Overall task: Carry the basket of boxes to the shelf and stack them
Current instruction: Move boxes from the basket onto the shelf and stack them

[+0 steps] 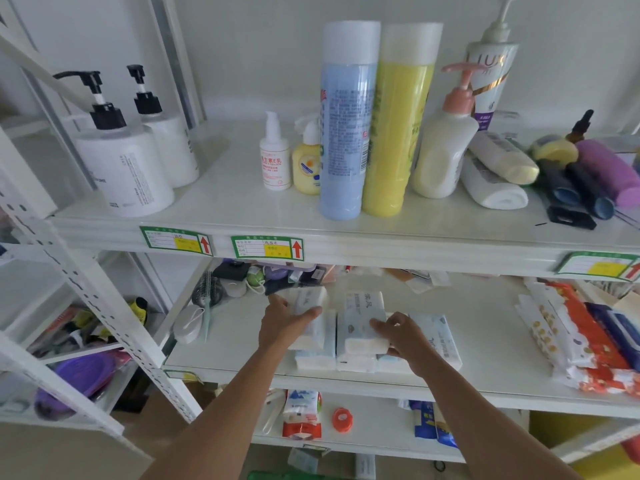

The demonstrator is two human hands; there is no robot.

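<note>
Each hand is gripping one pack: the left hand [282, 323] and right hand [403, 336] are settling their packs [363, 315] lengthwise away from the person onto the stack beneath.

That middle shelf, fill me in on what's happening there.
A person is stacking white tissue packs on the middle shelf. The left hand holds one pack over the left end of the row; the right hand presses another pack onto the bottom layer. The basket is not in view. Bottles stand on the shelf above.
</note>
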